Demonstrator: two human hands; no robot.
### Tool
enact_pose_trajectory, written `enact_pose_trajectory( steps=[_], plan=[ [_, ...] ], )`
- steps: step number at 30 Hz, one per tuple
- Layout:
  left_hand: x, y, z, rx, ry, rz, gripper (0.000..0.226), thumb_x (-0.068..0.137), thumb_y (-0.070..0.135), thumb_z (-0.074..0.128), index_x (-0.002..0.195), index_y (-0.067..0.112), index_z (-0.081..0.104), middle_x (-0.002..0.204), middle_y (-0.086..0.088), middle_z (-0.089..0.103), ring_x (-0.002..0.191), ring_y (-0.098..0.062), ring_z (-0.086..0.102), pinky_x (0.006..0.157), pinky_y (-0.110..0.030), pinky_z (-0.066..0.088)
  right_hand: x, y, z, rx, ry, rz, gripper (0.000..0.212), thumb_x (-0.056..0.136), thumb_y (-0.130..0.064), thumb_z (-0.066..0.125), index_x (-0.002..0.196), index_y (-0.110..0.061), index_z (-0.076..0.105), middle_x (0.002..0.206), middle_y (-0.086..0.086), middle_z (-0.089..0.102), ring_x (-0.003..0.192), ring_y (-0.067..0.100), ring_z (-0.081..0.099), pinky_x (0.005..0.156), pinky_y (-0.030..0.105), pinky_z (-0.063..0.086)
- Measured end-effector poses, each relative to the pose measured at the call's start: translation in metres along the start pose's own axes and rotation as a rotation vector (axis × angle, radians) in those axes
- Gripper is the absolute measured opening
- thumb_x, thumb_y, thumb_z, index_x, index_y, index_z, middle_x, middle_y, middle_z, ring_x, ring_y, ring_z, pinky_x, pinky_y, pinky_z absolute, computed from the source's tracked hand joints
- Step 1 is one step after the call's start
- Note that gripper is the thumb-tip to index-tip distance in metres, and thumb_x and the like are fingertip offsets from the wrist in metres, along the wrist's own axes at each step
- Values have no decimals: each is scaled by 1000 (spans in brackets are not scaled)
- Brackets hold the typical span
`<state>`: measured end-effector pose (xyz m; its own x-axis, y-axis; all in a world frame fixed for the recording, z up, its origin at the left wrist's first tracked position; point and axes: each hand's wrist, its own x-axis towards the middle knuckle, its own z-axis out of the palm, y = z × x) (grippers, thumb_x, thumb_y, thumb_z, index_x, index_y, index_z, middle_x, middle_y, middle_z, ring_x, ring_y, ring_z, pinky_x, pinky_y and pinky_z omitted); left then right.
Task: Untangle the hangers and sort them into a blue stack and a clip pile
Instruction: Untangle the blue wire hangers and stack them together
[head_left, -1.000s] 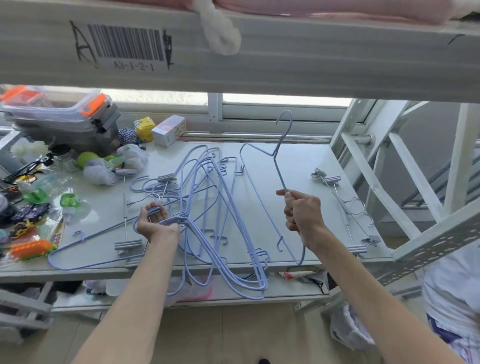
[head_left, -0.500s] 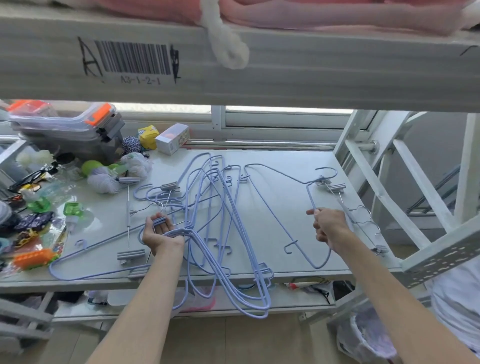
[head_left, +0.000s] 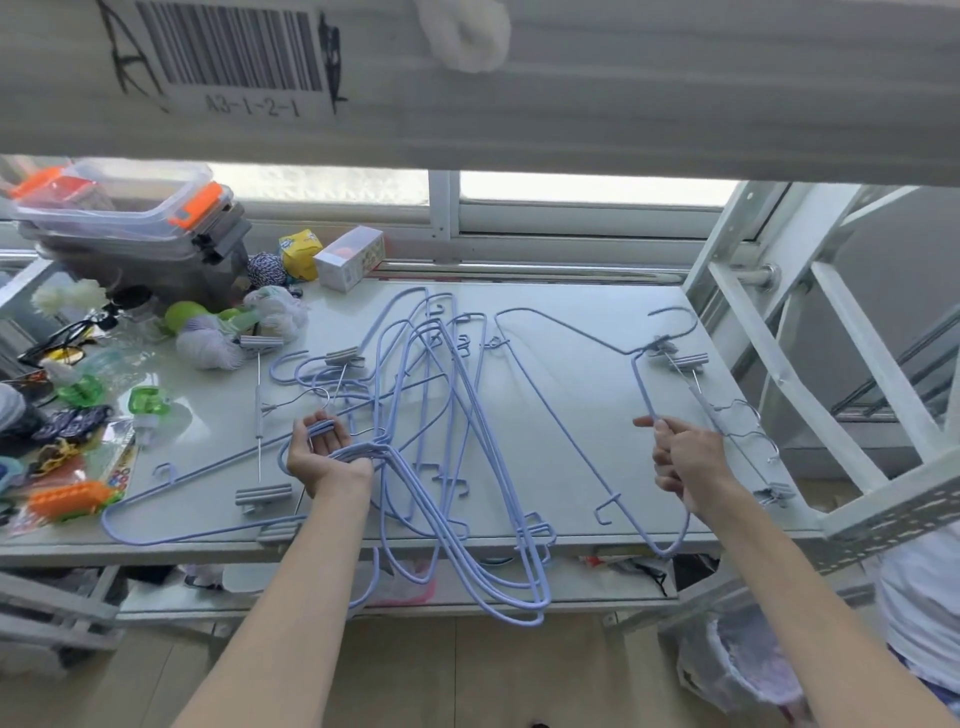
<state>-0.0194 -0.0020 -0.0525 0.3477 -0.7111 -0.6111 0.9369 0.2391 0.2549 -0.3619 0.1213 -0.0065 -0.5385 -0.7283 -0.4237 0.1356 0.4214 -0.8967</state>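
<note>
Head view: left hand (head_left: 327, 460) grips the blue hanger tangle (head_left: 441, 332), right hand (head_left: 685, 462) pinches a separated blue hanger (head_left: 641, 387) on the tabletop (head_left: 597, 405); likely next, release and extract another.

The left forearm (head_left: 296, 597) and right forearm (head_left: 779, 597) are bare; a white garment (head_left: 922, 597), possibly a shirt, shows lower right.

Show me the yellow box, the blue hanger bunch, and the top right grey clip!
yellow box (head_left: 300, 254): head view, front face.
blue hanger bunch (head_left: 378, 450): head view, gathered necks.
grey clip (head_left: 687, 361): head view, clip body.
</note>
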Motion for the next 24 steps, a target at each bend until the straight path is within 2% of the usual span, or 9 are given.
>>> enact_pose_trajectory(
  steps=[7, 11, 13, 15, 16, 17, 19, 21, 24],
  plan=[
    [-3, 1, -1, -16, 11, -13, 17, 90, 12, 57, 73, 10, 60, 62, 0, 64, 63, -13, 63, 60, -18, 54, -33, -41, 27, 93, -165, -204, 23, 101, -12, 46, 105, -3, 67, 51, -5, 26, 40, 8, 19, 39, 18, 16],
    [-3, 2, -2, -3, 7, -14, 17, 90, 12, 58, 73, 10, 61, 61, 1, 65, 65, -12, 63, 59, -18, 53, -53, -54, 59, -66, -126, -360, 22, 98, -14, 51, 104, -12, 72, 49, -10, 36, 40, 6, 26, 41, 19, 22],
    [-3, 2, -2, 9, 2, -18, 18, 91, 14, 58, 73, 11, 60, 60, 2, 65, 67, -12, 63, 59, -18, 52, -67, -50, 79, -220, -68, -483, 24, 96, -12, 53, 109, -12, 73, 58, -13, 50, 37, 0, 38, 44, 11, 28],
    [-2, 3, -1, 28, 17, -22, 17, 91, 16, 59, 74, 12, 61, 58, 4, 66, 68, -10, 64, 59, -17, 51, -85, -37, 100, -400, -41, -592, 26, 95, -11, 53, 113, -11, 71, 83, -5, 69, 45, -7, 50, 49, 6, 37],
    [-2, 3, -2, 51, 30, -24, 16, 91, 17, 59, 75, 14, 61, 56, 6, 66, 68, -8, 64, 60, -17, 50, -93, -28, 109, -498, -44, -640, 27, 93, -9, 52, 111, -13, 72, 91, 0, 74, 55, -3, 59, 54, 14, 46],
    [-1, 4, -2, 80, 37, -28, 15, 91, 19, 59, 76, 15, 61, 55, 8, 67, 67, -7, 64, 61, -16, 49, -100, -19, 116, -604, -47, -682, 28, 90, -7, 49, 106, -14, 71, 87, 6, 75, 64, 13, 66, 60, 24, 52],
    [-1, 5, -3, 120, 31, -41, 16, 90, 21, 59, 75, 17, 61, 58, 8, 67, 67, -6, 62, 63, -16, 45, -113, -3, 128, -817, -36, -736, 26, 80, -1, 44, 95, -14, 62, 62, 9, 59, 64, 38, 52, 57, 32, 45],
    [-1, 6, -3, 137, 22, -59, 16, 90, 21, 60, 75, 17, 62, 67, 7, 67, 68, -6, 62, 67, -16, 44, -128, 11, 138, -988, -48, -758, 43, 76, 2, 44, 111, -18, 59, 62, 7, 53, 62, 38, 44, 55, 32, 32],
    [3, 6, -6, 140, 22, -93, 11, 91, 22, 58, 81, 18, 63, 77, 6, 65, 70, -7, 61, 69, -18, 46, -145, 32, 152, -1121, -141, -718, 71, 77, 3, 43, 143, -24, 41, 78, 8, 60, 72, 35, 53, 60, 32, 31]
  ],
)
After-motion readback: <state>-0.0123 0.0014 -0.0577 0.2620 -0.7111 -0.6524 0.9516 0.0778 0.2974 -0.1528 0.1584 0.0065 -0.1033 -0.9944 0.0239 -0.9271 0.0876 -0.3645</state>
